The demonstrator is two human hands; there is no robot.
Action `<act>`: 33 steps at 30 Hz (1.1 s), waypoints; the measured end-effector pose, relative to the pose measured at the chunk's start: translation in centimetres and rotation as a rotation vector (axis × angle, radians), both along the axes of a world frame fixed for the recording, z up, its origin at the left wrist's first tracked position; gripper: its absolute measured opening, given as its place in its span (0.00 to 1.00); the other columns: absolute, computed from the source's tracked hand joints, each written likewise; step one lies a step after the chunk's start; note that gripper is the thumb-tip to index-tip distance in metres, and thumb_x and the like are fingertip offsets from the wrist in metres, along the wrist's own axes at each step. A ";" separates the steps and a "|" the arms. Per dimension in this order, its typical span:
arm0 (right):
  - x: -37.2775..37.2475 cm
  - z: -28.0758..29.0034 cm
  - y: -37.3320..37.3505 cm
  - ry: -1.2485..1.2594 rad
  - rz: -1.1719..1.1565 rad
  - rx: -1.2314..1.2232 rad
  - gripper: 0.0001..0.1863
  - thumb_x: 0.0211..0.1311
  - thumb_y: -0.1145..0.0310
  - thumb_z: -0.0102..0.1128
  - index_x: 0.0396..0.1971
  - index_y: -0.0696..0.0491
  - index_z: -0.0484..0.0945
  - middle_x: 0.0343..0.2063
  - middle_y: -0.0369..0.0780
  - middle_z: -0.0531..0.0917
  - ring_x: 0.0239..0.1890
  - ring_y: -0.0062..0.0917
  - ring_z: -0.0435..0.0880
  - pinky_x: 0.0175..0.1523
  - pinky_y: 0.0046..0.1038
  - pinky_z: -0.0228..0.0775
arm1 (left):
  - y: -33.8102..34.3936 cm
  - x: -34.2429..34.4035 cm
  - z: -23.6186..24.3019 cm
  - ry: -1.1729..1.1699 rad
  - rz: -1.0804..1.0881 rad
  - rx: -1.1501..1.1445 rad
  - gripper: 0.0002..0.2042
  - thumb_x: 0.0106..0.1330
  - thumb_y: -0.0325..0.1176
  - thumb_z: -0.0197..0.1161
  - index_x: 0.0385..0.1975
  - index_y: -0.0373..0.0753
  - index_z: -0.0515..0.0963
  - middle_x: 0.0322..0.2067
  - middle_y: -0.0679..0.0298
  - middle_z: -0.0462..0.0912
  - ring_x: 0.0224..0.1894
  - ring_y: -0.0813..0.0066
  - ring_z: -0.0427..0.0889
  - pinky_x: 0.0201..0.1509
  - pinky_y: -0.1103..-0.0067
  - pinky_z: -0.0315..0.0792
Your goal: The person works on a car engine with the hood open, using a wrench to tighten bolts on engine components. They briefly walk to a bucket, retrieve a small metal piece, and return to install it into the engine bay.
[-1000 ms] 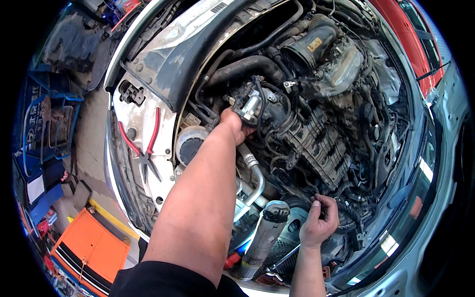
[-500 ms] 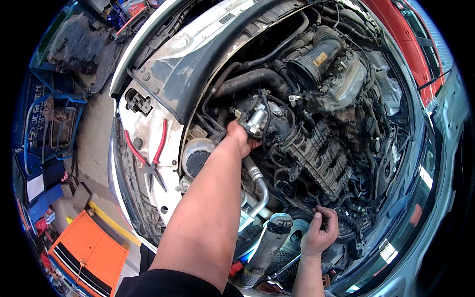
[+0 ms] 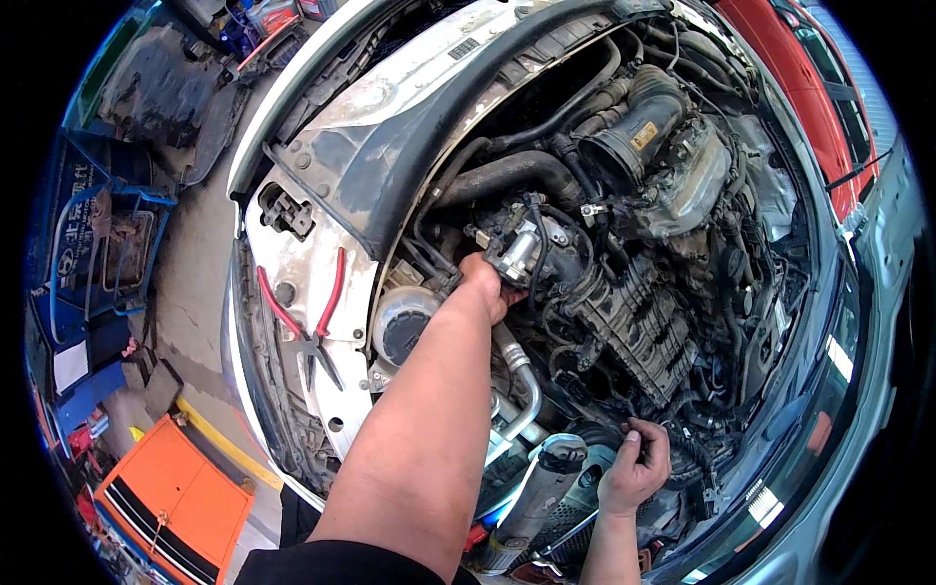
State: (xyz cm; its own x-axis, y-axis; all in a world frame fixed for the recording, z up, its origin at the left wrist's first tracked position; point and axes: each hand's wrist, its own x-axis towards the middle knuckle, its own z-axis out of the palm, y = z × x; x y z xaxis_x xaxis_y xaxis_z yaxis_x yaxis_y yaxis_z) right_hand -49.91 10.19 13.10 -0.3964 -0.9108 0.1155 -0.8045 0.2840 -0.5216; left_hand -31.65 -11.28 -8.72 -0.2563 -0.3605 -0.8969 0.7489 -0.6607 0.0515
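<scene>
My left hand (image 3: 487,285) reaches deep into the open engine bay, fingers wrapped round the lower side of a metal fitting (image 3: 525,250) with black hoses, its fingertips mostly hidden. Lower right, my right hand (image 3: 634,463) is curled in a pinch beside dark hoses and wiring (image 3: 682,439); what it holds, if anything, is too small to make out. The ribbed black intake manifold (image 3: 629,331) lies between them. A round reservoir (image 3: 400,327) is left of my left forearm, and a grey tubular part (image 3: 526,507) stands left of my right wrist.
Red-handled pliers (image 3: 314,327) lie on the white body panel (image 3: 331,380). Left of the car are a blue stand (image 3: 97,253), an orange cabinet (image 3: 171,487) and dark loose parts (image 3: 156,88) on the floor (image 3: 205,292). A red car (image 3: 829,107) stands beyond the right edge.
The whole scene has shifted down and right in the picture as the camera moved. Both hands have stayed in much the same places on the engine, with no visible change in their grip.
</scene>
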 end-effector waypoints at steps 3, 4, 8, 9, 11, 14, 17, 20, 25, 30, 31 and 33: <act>0.3 0.2 -0.2 -0.012 0.001 0.005 0.07 0.66 0.78 0.57 0.38 0.62 0.84 0.36 0.48 0.87 0.35 0.38 0.86 0.44 0.33 0.79 | 0.0 0.1 0.2 -0.004 -0.004 0.006 0.21 0.85 0.45 0.42 0.48 0.43 0.84 0.41 0.58 0.90 0.39 0.57 0.87 0.44 0.56 0.81; 0.2 0.2 -0.2 -0.016 -0.004 0.007 0.07 0.65 0.78 0.58 0.38 0.62 0.84 0.36 0.48 0.87 0.36 0.38 0.87 0.44 0.33 0.79 | -0.1 0.1 0.3 -0.003 -0.007 0.006 0.21 0.85 0.45 0.42 0.49 0.42 0.84 0.42 0.58 0.90 0.39 0.56 0.88 0.45 0.55 0.82; 0.1 0.1 -0.2 -0.017 -0.006 0.010 0.07 0.65 0.78 0.58 0.38 0.62 0.84 0.36 0.48 0.87 0.36 0.39 0.87 0.44 0.34 0.79 | 0.0 -0.1 -0.7 0.007 0.021 0.013 0.21 0.86 0.43 0.41 0.50 0.41 0.84 0.44 0.57 0.90 0.44 0.55 0.89 0.51 0.51 0.83; 0.1 0.0 -0.2 -0.013 -0.004 0.010 0.07 0.65 0.78 0.58 0.38 0.62 0.84 0.36 0.48 0.87 0.36 0.39 0.87 0.44 0.34 0.79 | -0.1 -0.2 -0.6 0.005 0.027 0.017 0.21 0.86 0.43 0.41 0.51 0.40 0.84 0.45 0.57 0.90 0.45 0.55 0.90 0.52 0.51 0.84; -0.1 -0.1 0.0 0.003 0.006 -0.002 0.07 0.65 0.78 0.57 0.38 0.62 0.84 0.36 0.48 0.87 0.36 0.40 0.87 0.44 0.34 0.79 | -0.1 -0.2 -0.5 0.009 0.032 0.017 0.22 0.86 0.43 0.40 0.52 0.40 0.84 0.46 0.57 0.90 0.46 0.55 0.90 0.54 0.50 0.84; -0.2 -0.1 0.0 0.014 0.020 0.002 0.07 0.65 0.78 0.57 0.38 0.62 0.84 0.35 0.48 0.87 0.36 0.39 0.87 0.43 0.34 0.79 | -0.1 -0.2 -1.6 -0.002 0.039 0.018 0.22 0.86 0.43 0.40 0.53 0.40 0.83 0.47 0.57 0.90 0.45 0.57 0.90 0.52 0.52 0.86; 0.1 -0.1 0.0 0.004 0.015 0.010 0.08 0.66 0.78 0.57 0.38 0.62 0.84 0.35 0.48 0.87 0.35 0.38 0.87 0.43 0.34 0.79 | 0.0 -0.5 -2.8 -0.033 0.049 0.040 0.21 0.86 0.42 0.40 0.52 0.40 0.83 0.46 0.57 0.90 0.42 0.58 0.90 0.46 0.56 0.87; 0.5 0.1 -0.4 -0.002 0.017 0.003 0.08 0.66 0.78 0.56 0.38 0.62 0.84 0.35 0.48 0.87 0.34 0.37 0.86 0.42 0.33 0.79 | -0.1 -0.6 -3.1 -0.024 0.056 0.060 0.20 0.86 0.41 0.42 0.49 0.40 0.83 0.41 0.57 0.89 0.36 0.60 0.89 0.37 0.59 0.85; 0.4 0.2 -0.2 -0.005 0.018 0.002 0.08 0.67 0.78 0.56 0.38 0.62 0.84 0.34 0.48 0.86 0.33 0.36 0.86 0.41 0.33 0.79 | -0.2 -0.3 -0.3 0.009 0.047 0.041 0.19 0.86 0.43 0.44 0.46 0.40 0.83 0.35 0.58 0.87 0.29 0.61 0.85 0.29 0.61 0.79; 0.4 0.3 -0.4 0.009 0.025 0.003 0.08 0.67 0.77 0.57 0.38 0.62 0.84 0.34 0.47 0.86 0.34 0.37 0.85 0.42 0.34 0.78 | -0.4 -0.4 -0.8 -0.009 0.041 0.076 0.19 0.86 0.43 0.44 0.45 0.41 0.83 0.36 0.58 0.88 0.30 0.59 0.86 0.30 0.61 0.80; 0.4 0.3 -0.3 0.012 0.023 0.003 0.08 0.66 0.77 0.57 0.38 0.62 0.84 0.34 0.47 0.86 0.34 0.38 0.86 0.42 0.34 0.78 | -0.4 -0.4 -0.6 -0.007 0.043 0.091 0.19 0.86 0.43 0.43 0.45 0.41 0.83 0.37 0.57 0.88 0.31 0.59 0.86 0.30 0.61 0.81; 0.3 0.2 -0.4 0.015 0.023 0.001 0.08 0.66 0.77 0.57 0.38 0.62 0.84 0.34 0.48 0.87 0.35 0.39 0.86 0.43 0.35 0.78 | -0.5 -0.1 -0.1 0.005 0.037 0.089 0.20 0.86 0.43 0.43 0.47 0.41 0.83 0.39 0.57 0.88 0.34 0.58 0.87 0.32 0.60 0.82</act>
State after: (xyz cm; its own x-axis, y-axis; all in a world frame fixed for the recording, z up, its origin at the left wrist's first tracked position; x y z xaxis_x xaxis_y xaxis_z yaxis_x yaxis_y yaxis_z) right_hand -49.58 9.84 13.31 -0.3738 -0.9197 0.1202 -0.8186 0.2663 -0.5089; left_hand -31.79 -11.78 -8.86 -0.2488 -0.2888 -0.9245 0.7733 -0.6340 -0.0101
